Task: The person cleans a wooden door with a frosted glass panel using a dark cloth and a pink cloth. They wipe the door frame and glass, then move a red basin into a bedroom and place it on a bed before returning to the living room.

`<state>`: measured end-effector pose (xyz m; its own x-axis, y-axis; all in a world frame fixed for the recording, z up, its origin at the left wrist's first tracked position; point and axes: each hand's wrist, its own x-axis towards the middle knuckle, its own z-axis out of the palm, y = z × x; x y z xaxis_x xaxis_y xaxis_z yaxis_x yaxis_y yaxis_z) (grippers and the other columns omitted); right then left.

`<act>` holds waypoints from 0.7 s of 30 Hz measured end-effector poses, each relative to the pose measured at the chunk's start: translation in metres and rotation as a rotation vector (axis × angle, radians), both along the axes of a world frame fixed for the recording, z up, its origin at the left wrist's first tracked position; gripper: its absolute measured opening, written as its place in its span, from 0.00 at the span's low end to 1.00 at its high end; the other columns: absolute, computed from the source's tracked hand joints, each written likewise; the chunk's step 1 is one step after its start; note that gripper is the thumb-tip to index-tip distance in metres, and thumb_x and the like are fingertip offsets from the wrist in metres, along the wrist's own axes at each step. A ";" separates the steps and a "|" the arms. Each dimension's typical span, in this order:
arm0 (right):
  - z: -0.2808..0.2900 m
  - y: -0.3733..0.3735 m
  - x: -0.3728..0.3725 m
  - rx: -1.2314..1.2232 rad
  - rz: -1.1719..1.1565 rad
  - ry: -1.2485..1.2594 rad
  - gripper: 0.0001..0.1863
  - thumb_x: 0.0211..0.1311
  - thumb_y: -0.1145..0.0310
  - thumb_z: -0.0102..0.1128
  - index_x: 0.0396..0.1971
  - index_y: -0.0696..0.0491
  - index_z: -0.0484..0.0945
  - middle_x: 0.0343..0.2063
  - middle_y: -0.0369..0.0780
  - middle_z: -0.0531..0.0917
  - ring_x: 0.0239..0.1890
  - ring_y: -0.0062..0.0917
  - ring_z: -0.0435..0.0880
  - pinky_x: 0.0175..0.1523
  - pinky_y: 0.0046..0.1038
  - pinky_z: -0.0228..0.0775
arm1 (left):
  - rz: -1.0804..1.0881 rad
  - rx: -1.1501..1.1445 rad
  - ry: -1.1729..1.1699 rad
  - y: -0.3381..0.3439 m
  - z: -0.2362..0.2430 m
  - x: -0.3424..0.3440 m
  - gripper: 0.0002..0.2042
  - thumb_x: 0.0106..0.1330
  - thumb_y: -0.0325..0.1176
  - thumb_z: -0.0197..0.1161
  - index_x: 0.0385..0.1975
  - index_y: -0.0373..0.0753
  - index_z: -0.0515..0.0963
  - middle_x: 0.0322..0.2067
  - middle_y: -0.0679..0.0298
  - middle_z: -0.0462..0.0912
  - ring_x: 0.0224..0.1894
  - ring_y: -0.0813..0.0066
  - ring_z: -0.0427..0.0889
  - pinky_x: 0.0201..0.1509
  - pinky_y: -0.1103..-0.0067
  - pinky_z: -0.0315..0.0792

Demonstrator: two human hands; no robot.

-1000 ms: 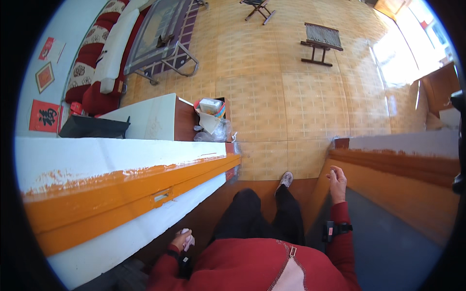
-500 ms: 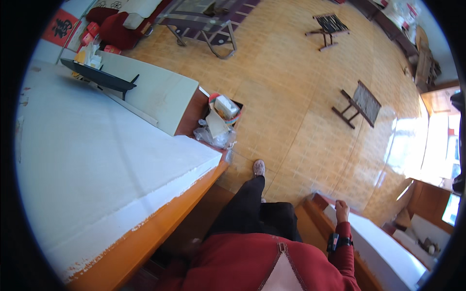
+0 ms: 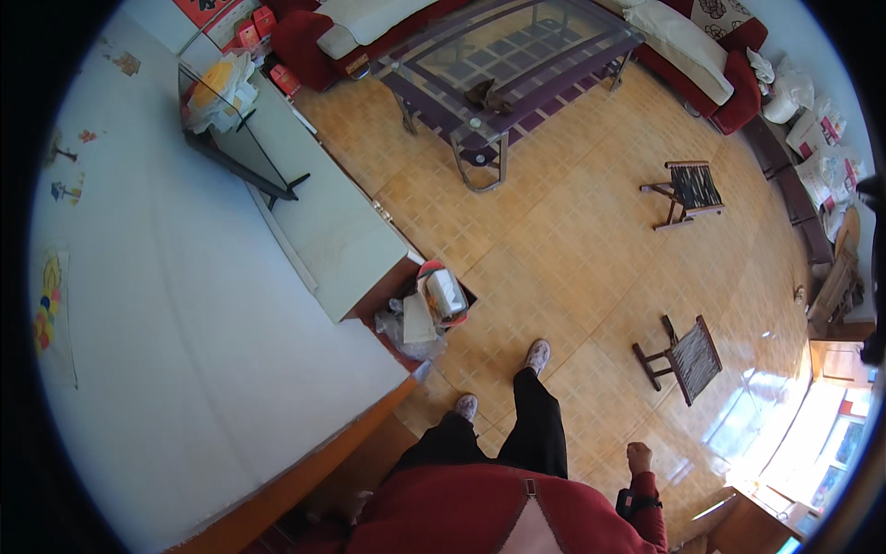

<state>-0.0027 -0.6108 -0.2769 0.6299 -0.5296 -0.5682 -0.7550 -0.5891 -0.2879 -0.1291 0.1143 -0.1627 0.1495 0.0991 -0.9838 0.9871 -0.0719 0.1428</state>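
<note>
My right hand (image 3: 639, 458) hangs at my side over the tiled floor, its fingers curled in with nothing seen in them. A dark band with a small device (image 3: 637, 501) is strapped round that wrist, below the red sleeve. At my other side, low in the shade beside my red jacket (image 3: 443, 508), my left hand (image 3: 356, 504) shows only as a dim blurred patch, its fingers not readable. Neither hand touches any object that I can see. My two feet in patterned slippers (image 3: 538, 355) are apart, one ahead of the other.
To my left runs a white wall (image 3: 231, 406); past its end stand a pale cabinet (image 3: 337, 249) with a television (image 3: 235, 166) and a filled bin (image 3: 443, 295). Folding stools (image 3: 694, 360) stand ahead right. Farther off are a glass coffee table (image 3: 508, 65) and red sofas (image 3: 738, 97).
I have stepped forward through the opening, and the other foot now shows. The stools, bin and table sit lower in view. More of the sofas shows. My right hand stays curled.
</note>
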 end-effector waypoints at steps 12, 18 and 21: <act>0.052 -0.060 0.446 0.030 0.421 -0.243 0.13 0.59 0.71 0.61 0.42 0.58 0.85 0.36 0.49 0.89 0.41 0.37 0.91 0.48 0.33 0.82 | 0.318 -0.123 0.045 -0.127 -0.024 0.132 0.09 0.73 0.32 0.56 0.28 0.38 0.72 0.13 0.64 0.67 0.12 0.69 0.66 0.22 0.69 0.71; 0.025 -0.008 0.609 0.017 0.638 -0.332 0.16 0.57 0.70 0.63 0.45 0.57 0.83 0.39 0.51 0.88 0.44 0.42 0.89 0.50 0.37 0.80 | 0.610 -0.134 -0.057 -0.131 -0.039 0.245 0.10 0.73 0.30 0.57 0.27 0.38 0.71 0.11 0.64 0.65 0.09 0.69 0.65 0.20 0.69 0.70; -0.003 0.047 0.708 -0.063 0.809 -0.295 0.17 0.57 0.66 0.63 0.46 0.56 0.83 0.39 0.51 0.87 0.43 0.46 0.87 0.48 0.40 0.80 | 0.815 -0.164 -0.110 -0.134 -0.028 0.273 0.11 0.73 0.31 0.56 0.25 0.39 0.69 0.10 0.65 0.64 0.09 0.69 0.65 0.21 0.66 0.71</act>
<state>0.7051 -0.5634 -0.2801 0.9442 0.1203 -0.3067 0.0038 -0.9349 -0.3548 0.1435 -0.0194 -0.1908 0.1895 0.0745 -0.9791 0.7010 0.6879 0.1880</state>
